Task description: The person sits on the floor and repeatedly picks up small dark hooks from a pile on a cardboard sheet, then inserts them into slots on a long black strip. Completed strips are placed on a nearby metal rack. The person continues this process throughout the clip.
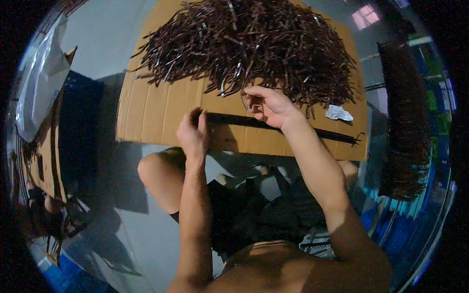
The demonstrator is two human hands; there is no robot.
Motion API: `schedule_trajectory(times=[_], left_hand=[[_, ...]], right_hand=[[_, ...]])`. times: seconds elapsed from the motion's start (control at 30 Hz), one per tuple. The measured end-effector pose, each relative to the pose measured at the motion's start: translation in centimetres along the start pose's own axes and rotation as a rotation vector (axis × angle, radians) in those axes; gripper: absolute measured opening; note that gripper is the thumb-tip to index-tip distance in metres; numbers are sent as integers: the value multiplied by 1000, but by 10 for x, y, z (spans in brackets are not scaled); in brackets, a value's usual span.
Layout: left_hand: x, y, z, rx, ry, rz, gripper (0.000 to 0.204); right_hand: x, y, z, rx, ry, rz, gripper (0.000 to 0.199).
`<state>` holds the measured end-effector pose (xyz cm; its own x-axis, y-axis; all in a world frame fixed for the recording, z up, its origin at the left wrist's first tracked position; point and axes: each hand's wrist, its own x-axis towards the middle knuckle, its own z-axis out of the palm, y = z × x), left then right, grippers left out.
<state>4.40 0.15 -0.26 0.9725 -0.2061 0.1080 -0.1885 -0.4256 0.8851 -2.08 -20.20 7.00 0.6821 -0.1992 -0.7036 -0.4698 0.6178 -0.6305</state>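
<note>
A long, thin bundle of dark strips (pixel 229 119) lies across the near part of a cardboard sheet (pixel 161 105). My left hand (pixel 194 134) is closed round the bundle's left end. Above its middle, my right hand (pixel 271 105) has its fingers curled in a pinch, with what looks like a thin dark strip at the fingertips. Just beyond the right hand is a large heap of brown, shiny narrow strips (pixel 249 46), tangled and spread over the far half of the cardboard. The bundle's right end lies past my right forearm, with a few strands sticking out.
A crumpled white scrap (pixel 339 113) lies at the heap's right edge. A dark, fringed hanging mass (pixel 405 122) stands to the right. On the left are clear plastic wrapping (pixel 44 83) and another cardboard piece (pixel 57 146). My bare knees are under the sheet's near edge.
</note>
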Motion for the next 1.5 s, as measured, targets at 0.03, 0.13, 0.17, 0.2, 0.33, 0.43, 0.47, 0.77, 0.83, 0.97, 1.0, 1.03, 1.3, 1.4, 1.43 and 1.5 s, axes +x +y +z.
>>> schedule_trajectory(times=[0.03, 0.13, 0.17, 0.2, 0.33, 0.43, 0.47, 0.77, 0.83, 0.97, 1.0, 1.03, 1.3, 1.4, 1.43, 1.5], left_hand=[[0, -9, 4, -23, 79, 74, 17], [1, -2, 5, -77, 104, -16, 16], [1, 1, 5, -66, 113, -4, 17], [2, 1, 3, -52, 126, 26, 16], [5, -7, 5, -48, 152, 93, 10], [7, -12, 10, 1, 153, 157, 9], [8, -12, 10, 6, 146, 171, 9], [8, -14, 9, 77, 97, 205, 9], [9, -16, 7, 134, 74, 232, 14], [10, -17, 6, 157, 83, 251, 17], [10, -17, 5, 154, 76, 251, 17], [11, -17, 5, 151, 69, 250, 17], [10, -18, 8, -56, 79, 157, 10], [4, -10, 9, 10, 135, 118, 14], [0, -3, 12, 26, 146, 115, 14], [-13, 6, 5, 31, 65, 22, 16]], right_hand=[[5, 6, 9, -62, -39, -15, 15], [13, 11, 38, -615, -57, -265, 19], [9, 7, 52, -775, -46, -324, 18], [18, 15, 57, -793, -90, -470, 18], [45, 27, 61, -861, -224, -687, 17], [50, 27, 59, -832, -273, -685, 17], [52, 28, 57, -832, -271, -694, 16], [54, 31, 56, -866, -272, -690, 18], [56, 32, 56, -874, -271, -759, 18], [55, 37, 61, -839, -238, -702, 20], [54, 36, 62, -835, -246, -715, 19], [52, 34, 63, -831, -254, -727, 19], [40, 22, 84, -1286, -91, -947, 27], [53, 21, 68, -1272, -144, -943, 27], [59, 26, 54, -1010, -125, -949, 28], [39, 22, 62, -758, -33, -578, 14]])
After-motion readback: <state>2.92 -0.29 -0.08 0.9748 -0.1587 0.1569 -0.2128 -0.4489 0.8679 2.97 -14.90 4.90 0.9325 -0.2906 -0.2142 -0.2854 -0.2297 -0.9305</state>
